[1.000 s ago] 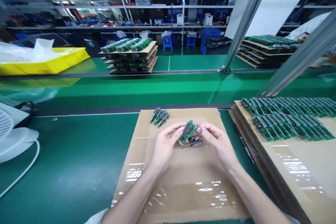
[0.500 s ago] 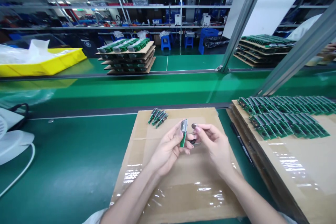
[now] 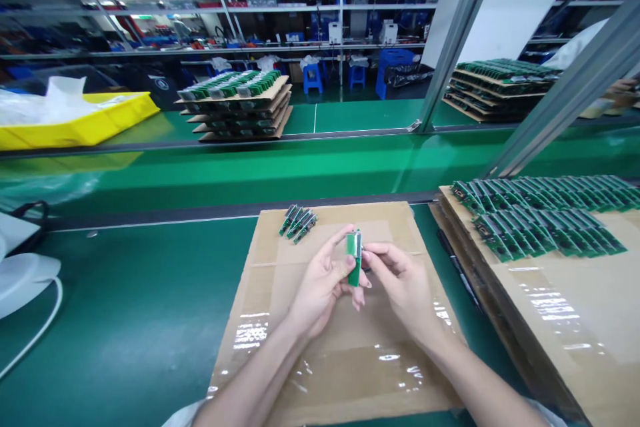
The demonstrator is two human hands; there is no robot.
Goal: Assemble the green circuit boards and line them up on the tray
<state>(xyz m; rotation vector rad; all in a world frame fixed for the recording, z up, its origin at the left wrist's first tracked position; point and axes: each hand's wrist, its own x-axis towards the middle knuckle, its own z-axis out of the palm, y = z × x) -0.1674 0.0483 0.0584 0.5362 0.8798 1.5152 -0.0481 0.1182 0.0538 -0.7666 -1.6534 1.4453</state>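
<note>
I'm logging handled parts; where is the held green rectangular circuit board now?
Just below the centre of the head view, the circuit board is in the left hand, above the brown cardboard sheet, with the right hand at its right.

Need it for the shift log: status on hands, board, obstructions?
Left hand grips green circuit board, upright. Right hand at its edge, grip unclear. Board cluster beyond on cardboard sheet, apart from both hands.

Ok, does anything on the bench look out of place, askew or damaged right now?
Nothing looks spilled or clearly damaged. The pen looks slightly stray, lying loose along the edge of the cardboard stack. The circuit board in the left hand shows no plain damage, though fine flaws would be too small to tell.
</note>
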